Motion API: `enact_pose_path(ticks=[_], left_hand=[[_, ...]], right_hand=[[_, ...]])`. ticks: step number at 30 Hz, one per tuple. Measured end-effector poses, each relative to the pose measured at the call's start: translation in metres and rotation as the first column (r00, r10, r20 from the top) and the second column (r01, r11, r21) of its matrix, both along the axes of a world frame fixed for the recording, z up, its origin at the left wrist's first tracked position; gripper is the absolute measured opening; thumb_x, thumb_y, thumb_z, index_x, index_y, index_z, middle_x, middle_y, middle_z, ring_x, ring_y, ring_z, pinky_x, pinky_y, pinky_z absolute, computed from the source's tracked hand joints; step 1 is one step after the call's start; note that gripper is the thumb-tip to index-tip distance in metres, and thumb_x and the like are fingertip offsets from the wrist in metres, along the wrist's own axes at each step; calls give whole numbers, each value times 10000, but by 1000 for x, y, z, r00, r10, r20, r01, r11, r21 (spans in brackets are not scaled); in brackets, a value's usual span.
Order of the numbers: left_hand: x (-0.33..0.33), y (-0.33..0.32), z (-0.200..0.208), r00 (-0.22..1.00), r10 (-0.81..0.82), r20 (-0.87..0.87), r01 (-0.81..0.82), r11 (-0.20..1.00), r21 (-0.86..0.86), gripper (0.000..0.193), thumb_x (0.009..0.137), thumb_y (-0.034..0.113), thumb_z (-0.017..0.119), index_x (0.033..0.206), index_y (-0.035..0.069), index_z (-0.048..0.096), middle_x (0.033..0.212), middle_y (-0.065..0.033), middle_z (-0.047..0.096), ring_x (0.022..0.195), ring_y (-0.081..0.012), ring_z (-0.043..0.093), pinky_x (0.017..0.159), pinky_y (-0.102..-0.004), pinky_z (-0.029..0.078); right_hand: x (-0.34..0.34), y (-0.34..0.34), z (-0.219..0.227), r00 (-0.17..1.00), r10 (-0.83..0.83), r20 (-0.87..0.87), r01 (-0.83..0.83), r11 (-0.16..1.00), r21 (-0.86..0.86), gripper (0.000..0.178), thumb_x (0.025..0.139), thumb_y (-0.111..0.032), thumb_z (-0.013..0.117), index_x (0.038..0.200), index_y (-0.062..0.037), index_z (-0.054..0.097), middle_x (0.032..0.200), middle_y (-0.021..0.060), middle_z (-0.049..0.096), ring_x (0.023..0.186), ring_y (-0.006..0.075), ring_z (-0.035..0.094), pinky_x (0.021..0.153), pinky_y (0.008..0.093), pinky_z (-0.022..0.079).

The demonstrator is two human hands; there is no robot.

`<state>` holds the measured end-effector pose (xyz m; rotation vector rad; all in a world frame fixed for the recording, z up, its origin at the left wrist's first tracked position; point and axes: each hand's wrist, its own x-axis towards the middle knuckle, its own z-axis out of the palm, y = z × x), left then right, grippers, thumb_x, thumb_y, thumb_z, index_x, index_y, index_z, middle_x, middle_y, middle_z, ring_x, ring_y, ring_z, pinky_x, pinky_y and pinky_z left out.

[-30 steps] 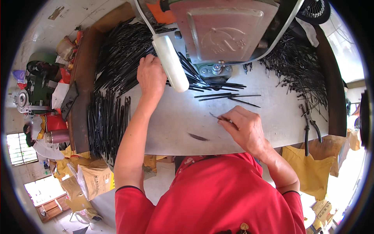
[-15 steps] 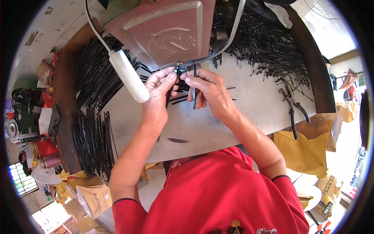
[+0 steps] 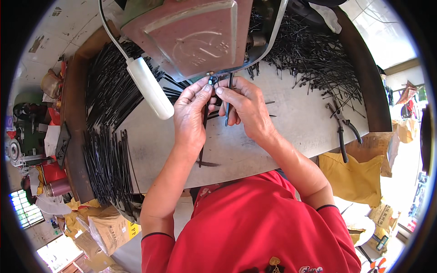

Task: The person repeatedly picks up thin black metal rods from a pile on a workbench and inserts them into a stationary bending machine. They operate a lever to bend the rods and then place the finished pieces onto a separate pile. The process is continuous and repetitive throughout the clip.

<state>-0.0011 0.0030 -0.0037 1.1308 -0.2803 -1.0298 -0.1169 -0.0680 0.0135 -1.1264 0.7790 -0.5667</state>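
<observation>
Just under the front edge of a reddish-brown machine head (image 3: 191, 41), my two hands meet fingertip to fingertip. My left hand (image 3: 192, 109) is closed on a thin black rod (image 3: 203, 132), whose lower end points down toward me. In my right hand (image 3: 248, 104), another black rod (image 3: 227, 116) stands nearly upright between the curled fingers. A small dark part (image 3: 212, 80) shows between the thumbs, close below the machine; its exact form is too small to tell. Fingers partly hide both rods.
A white tube lamp (image 3: 150, 88) hangs left of the machine. Bundles of black rods (image 3: 108, 164) lie at the left, and a tangled heap of rods (image 3: 314, 54) at the far right. Pliers (image 3: 342, 129) rest on the right of the metal tabletop (image 3: 282, 132), which has raised side boards.
My left hand has shifted slightly right, its forearm swinging right too. The rod in it now shows longer, hanging below the palm. My right hand has barely moved.
</observation>
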Motion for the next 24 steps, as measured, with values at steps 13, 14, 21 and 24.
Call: enact_pose_path(ticks=[13, 14, 21, 24], left_hand=[[-21, -6, -5, 989, 144, -25, -146, 985, -92, 271, 904, 67, 601, 1148, -46, 561, 873, -44, 606, 659, -74, 518, 530, -210, 440], [-21, -6, -6, 989, 144, -26, -145, 984, -99, 275, 906, 69, 599, 1152, -46, 558, 874, -44, 606, 659, -74, 518, 529, -210, 438], [-19, -5, -7, 991, 124, -40, -127, 986, -107, 291, 907, 69, 599, 1168, -47, 544, 878, -46, 606, 662, -76, 519, 538, -214, 441], [-15, -4, -7, 993, 108, -35, -111, 990, -92, 296, 904, 69, 604, 1169, -46, 540, 882, -48, 608, 664, -79, 520, 549, -217, 447]], right_hand=[[7, 9, -13, 995, -101, 2, 101, 988, -120, 169, 885, -128, 572, 937, 33, 576, 683, 63, 620, 530, 81, 565, 400, 227, 446], [7, 9, -12, 995, -95, -11, 92, 987, -135, 167, 884, -125, 574, 939, 33, 576, 684, 63, 620, 532, 81, 566, 401, 227, 448], [6, 10, -10, 995, -102, -2, 101, 984, -147, 159, 881, -110, 579, 949, 34, 582, 685, 67, 626, 547, 81, 573, 402, 227, 453], [5, 9, -7, 995, -100, 1, 99, 983, -154, 150, 880, -103, 579, 946, 31, 582, 681, 64, 624, 547, 81, 572, 404, 225, 455]])
